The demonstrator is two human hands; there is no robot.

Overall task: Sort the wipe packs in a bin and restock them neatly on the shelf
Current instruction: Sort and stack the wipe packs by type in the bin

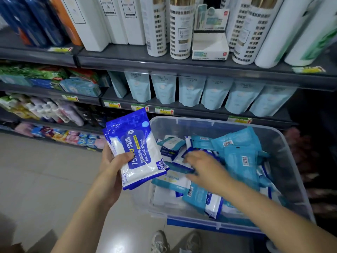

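My left hand [113, 162] grips a small stack of blue-and-white alcohol wipe packs [135, 148], held upright left of the bin. A clear plastic bin [284, 143] with a blue base stands in front of the shelf and holds several jumbled packs, some blue-and-white [212, 202], some teal [240, 161]. My right hand [204, 168] reaches into the bin, fingers down on a dark blue pack [179, 168] in the pile. Motion blur hides whether those fingers grip it.
The grey shelf [182, 111] behind the bin carries a row of light blue pouches [189, 92] with price tags below. Above stand white boxes and paper rolls. More packaged goods fill the left shelves. Beige floor lies at left; my shoes [175, 241] are below the bin.
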